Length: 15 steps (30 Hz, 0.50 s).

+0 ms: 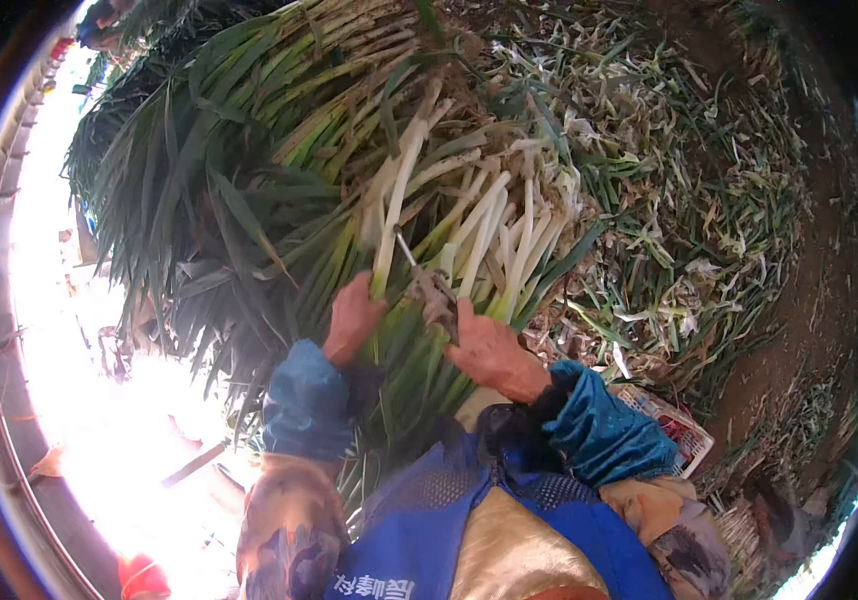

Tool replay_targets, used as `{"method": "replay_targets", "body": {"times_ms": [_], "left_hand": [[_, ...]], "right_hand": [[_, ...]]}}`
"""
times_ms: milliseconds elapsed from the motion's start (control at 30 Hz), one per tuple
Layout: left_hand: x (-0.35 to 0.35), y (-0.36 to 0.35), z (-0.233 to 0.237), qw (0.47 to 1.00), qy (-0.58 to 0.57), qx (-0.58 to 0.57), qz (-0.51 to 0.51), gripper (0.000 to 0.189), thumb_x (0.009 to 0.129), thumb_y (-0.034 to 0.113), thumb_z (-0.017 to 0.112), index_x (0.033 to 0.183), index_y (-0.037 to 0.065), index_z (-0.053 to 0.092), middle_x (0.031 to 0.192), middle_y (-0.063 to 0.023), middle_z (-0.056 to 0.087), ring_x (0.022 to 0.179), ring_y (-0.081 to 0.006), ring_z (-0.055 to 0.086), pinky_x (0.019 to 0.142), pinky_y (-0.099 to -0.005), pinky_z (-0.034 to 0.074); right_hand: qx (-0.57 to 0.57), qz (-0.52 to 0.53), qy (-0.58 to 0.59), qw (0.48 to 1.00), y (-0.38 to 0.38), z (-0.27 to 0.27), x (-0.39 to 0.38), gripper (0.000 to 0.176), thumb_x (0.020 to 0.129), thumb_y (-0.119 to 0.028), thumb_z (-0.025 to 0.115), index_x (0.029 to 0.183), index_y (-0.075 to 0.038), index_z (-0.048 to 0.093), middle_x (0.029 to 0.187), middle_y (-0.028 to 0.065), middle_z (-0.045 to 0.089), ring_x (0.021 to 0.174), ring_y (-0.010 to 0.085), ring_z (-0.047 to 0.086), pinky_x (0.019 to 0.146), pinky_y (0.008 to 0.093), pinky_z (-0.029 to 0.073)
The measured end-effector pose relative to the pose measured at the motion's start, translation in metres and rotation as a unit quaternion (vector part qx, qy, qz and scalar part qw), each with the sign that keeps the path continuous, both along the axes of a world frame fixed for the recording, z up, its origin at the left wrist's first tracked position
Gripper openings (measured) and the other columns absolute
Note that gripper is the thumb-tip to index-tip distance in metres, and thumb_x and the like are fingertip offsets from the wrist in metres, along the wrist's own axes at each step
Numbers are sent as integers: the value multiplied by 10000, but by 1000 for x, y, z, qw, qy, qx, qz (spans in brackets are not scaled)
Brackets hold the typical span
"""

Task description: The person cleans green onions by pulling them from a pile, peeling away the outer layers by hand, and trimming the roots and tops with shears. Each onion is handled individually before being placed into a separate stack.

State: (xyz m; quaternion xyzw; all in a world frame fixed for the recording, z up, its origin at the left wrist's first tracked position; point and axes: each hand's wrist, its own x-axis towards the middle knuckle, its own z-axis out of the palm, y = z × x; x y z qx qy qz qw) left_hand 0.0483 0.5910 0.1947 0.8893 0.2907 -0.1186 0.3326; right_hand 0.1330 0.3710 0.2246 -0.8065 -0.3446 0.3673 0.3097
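Observation:
My left hand is closed around a long leek, gripping its green part while the white shank points up and away. In my right hand is an air blow gun with a thin metal nozzle and a greyish, wrapped-looking body. Its nozzle tip lies right beside the leek's white shank. Just beyond my right hand lie several leeks with bare white shanks, their green leaves running back toward my body.
A large heap of leeks with dark green leaves spreads to the left and far side. Peeled-off leaves and skins litter the ground at the right. A white plastic basket stands by my right sleeve. Strong sunlight washes out the left edge.

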Motion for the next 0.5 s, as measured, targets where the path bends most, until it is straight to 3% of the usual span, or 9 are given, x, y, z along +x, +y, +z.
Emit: {"method": "replay_targets", "body": {"times_ms": [100, 200, 300, 333, 433, 500], "left_hand": [[-24, -14, 9, 998, 30, -19, 51, 431, 674, 148, 589, 1077, 16, 511, 902, -234, 594, 875, -405, 560, 737, -449, 436], [-38, -16, 12, 997, 28, -60, 35, 478, 670, 161, 605, 1114, 8, 509, 901, -231, 596, 867, -387, 572, 739, -426, 441], [-78, -13, -40, 984, -76, -151, 54, 475, 671, 169, 607, 1105, -4, 521, 911, -234, 595, 863, -368, 579, 732, -412, 441], [-76, -18, -26, 991, -60, -117, 23, 490, 664, 168, 600, 1112, -15, 523, 861, -227, 597, 806, -334, 594, 703, -397, 448], [-69, -35, 1, 988, -15, -135, 70, 494, 657, 157, 589, 1112, -22, 522, 811, -215, 597, 738, -317, 594, 672, -383, 453], [-64, -39, 14, 986, 9, -151, 74, 483, 678, 133, 585, 1112, -64, 507, 909, -206, 588, 844, -275, 570, 755, -346, 437]], "right_hand": [[-18, -41, -13, 999, 26, -30, 24, 406, 773, -169, 499, 1038, 107, 364, 719, 288, 571, 709, 446, 582, 638, 500, 461], [-11, -58, -39, 997, 39, -43, 46, 391, 762, -139, 490, 1041, 106, 369, 734, 298, 577, 716, 445, 588, 643, 498, 467], [-41, -57, -58, 996, 45, -37, 52, 352, 760, -123, 479, 1007, 106, 378, 751, 302, 582, 730, 437, 595, 659, 494, 472], [-58, -55, -62, 995, 46, -34, 50, 334, 761, -120, 475, 989, 106, 382, 758, 304, 583, 737, 434, 597, 667, 493, 474], [-49, -59, -78, 994, 55, -49, 59, 327, 767, -121, 468, 970, 127, 397, 783, 312, 583, 760, 420, 603, 686, 476, 483], [-41, -59, -72, 995, 55, -50, 65, 315, 770, -119, 468, 952, 131, 409, 787, 316, 584, 763, 416, 606, 678, 466, 492]]}}
